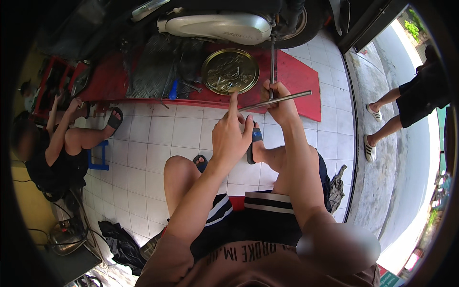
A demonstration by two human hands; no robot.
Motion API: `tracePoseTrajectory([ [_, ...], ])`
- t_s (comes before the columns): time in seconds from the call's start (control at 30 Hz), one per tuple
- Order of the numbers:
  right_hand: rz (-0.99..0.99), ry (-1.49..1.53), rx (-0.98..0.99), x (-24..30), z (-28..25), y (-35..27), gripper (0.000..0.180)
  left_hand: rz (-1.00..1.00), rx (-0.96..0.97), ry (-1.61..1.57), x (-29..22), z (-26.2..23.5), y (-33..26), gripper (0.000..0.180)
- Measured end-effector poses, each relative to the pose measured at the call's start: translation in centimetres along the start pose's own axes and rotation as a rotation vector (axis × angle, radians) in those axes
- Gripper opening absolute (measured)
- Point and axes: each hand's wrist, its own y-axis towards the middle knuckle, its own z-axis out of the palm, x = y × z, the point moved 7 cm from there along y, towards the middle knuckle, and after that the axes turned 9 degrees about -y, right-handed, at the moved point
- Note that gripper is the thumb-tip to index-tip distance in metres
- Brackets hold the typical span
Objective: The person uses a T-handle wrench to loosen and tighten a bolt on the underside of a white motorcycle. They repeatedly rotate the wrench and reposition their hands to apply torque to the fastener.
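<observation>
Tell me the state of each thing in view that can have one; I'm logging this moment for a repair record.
Right hand: closed around the T-handle wrench.
T-handle wrench: upright, its shaft reaching up to the scooter, crossbar tilted.
Left hand: empty, index finger stretched toward the tray.
Round metal tray: flat on the red ramp, holding small parts.
Scooter: parked on the red ramp.

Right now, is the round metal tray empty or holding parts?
Holding parts: small bolts lie in the round metal tray, where the left hand points.

I grip a long, thin, grey metal rod (276, 101); it slants across my front, its far end pointing right.
</observation>
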Motion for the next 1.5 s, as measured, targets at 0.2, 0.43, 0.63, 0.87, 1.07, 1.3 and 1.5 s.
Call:
tracePoseTrajectory([
  [0.2, -0.074, -0.119, -0.075, 0.7, 0.9, -2.9, 0.016, -0.055, 0.136, -0.019, 0.1, 1.5, 0.3, 0.032],
  [0.43, -0.082, -0.061, -0.054, 0.3, 1.3, -2.9, 0.019, 0.049, 0.114, -0.027, -0.1, 2.9, 0.0, 0.019],
  [0.63, -0.080, -0.042, -0.043, 0.5, 1.6, -3.3, 0.019, 0.070, 0.155, -0.025, -0.3, 3.2, -0.2, 0.014],
  [0.87, -0.067, -0.100, -0.057, 1.1, 1.9, -3.9, 0.018, 0.068, 0.168, -0.046, -0.6, 3.1, -0.2, 0.014],
  [1.07, -0.056, -0.148, -0.094, 1.6, 2.1, -3.9, 0.022, 0.055, 0.192, -0.036, -0.7, 3.3, 0.0, 0.015],
  [1.3, -0.078, -0.110, -0.049, 1.4, 1.5, -3.6, 0.017, 0.045, 0.205, -0.027, -0.1, 4.0, -0.1, 0.017],
  [1.5, -0.081, -0.133, -0.003, 1.5, 1.9, -3.2, 0.017, 0.057, 0.188, 0.033, -0.2, 4.0, 0.0, 0.017],
])
